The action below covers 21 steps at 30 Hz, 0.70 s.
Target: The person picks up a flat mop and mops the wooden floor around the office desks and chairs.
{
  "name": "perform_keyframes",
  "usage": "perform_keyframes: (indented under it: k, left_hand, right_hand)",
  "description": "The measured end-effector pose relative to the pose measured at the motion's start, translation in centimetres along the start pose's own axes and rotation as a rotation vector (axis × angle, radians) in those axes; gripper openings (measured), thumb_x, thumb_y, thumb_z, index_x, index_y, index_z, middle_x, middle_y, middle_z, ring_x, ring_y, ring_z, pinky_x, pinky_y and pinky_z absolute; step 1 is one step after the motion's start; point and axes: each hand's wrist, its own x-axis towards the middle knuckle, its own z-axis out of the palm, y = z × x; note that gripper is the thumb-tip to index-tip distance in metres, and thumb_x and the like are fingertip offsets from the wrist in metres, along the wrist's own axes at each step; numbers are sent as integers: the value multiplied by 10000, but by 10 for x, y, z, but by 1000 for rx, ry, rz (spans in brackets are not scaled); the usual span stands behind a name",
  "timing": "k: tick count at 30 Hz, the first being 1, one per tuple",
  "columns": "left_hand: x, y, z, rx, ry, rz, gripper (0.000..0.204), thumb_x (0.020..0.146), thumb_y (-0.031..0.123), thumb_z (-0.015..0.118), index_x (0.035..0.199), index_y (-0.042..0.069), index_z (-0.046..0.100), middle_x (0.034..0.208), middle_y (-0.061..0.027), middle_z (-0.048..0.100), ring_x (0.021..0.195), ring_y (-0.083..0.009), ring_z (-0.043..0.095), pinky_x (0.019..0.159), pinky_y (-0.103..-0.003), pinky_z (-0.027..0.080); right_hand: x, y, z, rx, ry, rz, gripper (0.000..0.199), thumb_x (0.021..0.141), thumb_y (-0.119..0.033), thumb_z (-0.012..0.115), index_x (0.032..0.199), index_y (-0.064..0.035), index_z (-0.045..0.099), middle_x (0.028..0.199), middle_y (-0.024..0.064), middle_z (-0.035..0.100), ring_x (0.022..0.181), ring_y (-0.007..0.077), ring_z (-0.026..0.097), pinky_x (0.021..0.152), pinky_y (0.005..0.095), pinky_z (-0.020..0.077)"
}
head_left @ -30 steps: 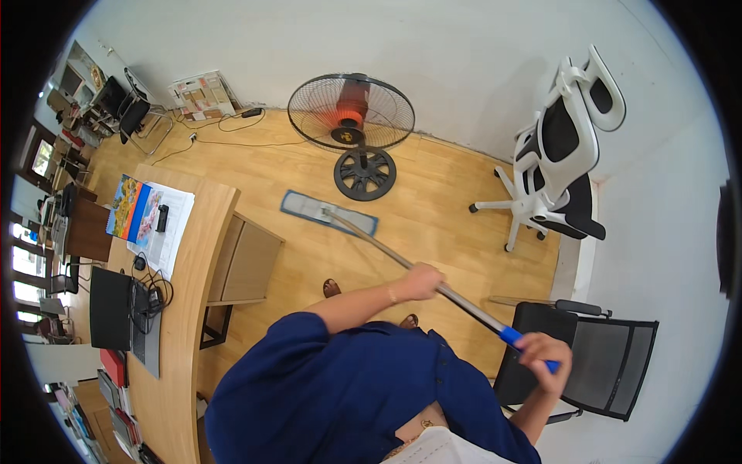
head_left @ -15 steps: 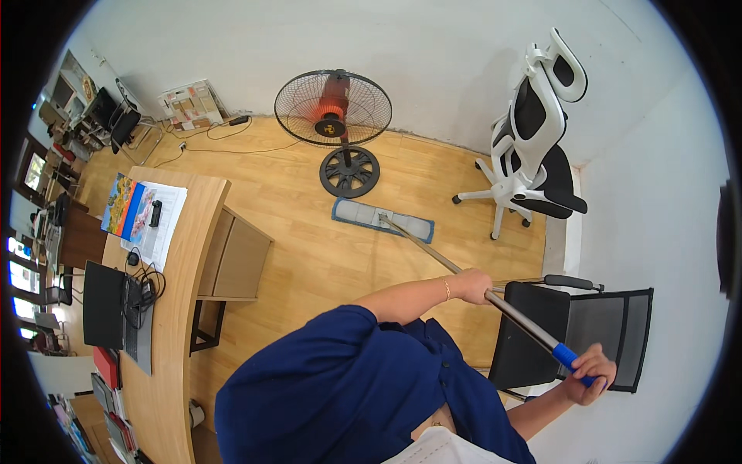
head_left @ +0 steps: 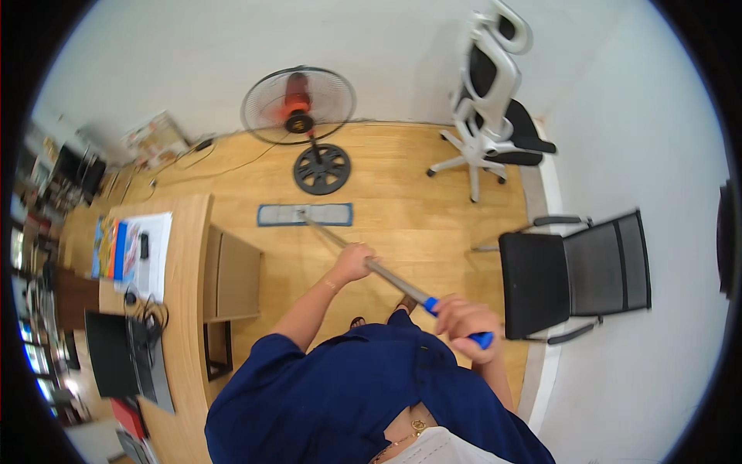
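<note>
A flat mop point(head_left: 332, 215) with a grey pad edged in blue lies on the wooden floor, in front of the fan's round base. Its metal pole slants from the pad up toward me at the right. My left hand point(head_left: 354, 262) is closed around the middle of the pole. My right hand point(head_left: 468, 326) is wrapped round the blue grip at the pole's upper end, with the tip of the grip showing below the fingers.
A standing fan point(head_left: 298, 108) is ahead near the wall. White-framed office chair point(head_left: 488, 93) stands far right; a black armchair point(head_left: 533, 274) is at the right wall. On the left, a wooden desk point(head_left: 185, 255) bears a laptop point(head_left: 116, 352). A cable point(head_left: 247, 164) crosses the floor.
The mop head has shifted left and turned to lie nearly level across the view. Both hands have moved left with the pole, the right one coming closer to my body.
</note>
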Motion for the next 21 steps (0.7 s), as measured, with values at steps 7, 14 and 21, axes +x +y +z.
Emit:
perform_keyframes:
  k: [7, 14, 21]
  left_hand:
    - [-18, 49, 30, -35, 33, 36, 340, 741, 222, 623, 477, 70, 469, 548, -147, 532, 543, -358, 522, 544, -456, 416]
    - [39, 178, 104, -238, -84, 258, 263, 707, 213, 596, 507, 74, 495, 564, -139, 539, 557, -355, 528, 535, -457, 416]
    - [107, 281, 173, -399, -366, 488, 104, 631, 155, 611, 562, 94, 562, 619, -130, 568, 642, -344, 564, 576, -460, 441]
  right_hand:
    - [-63, -45, 0, -139, 5, 137, 110, 646, -33, 606, 574, -31, 522, 621, 96, 560, 660, 253, 606, 840, 425, 455]
    - [-138, -142, -41, -254, 420, 172, 138, 604, -72, 604, 516, -33, 506, 530, 97, 528, 572, 253, 589, 803, 427, 467]
    - [-176, -191, -53, -497, 639, 169, 175, 589, -102, 618, 489, -48, 485, 499, 76, 520, 521, 242, 572, 769, 418, 472]
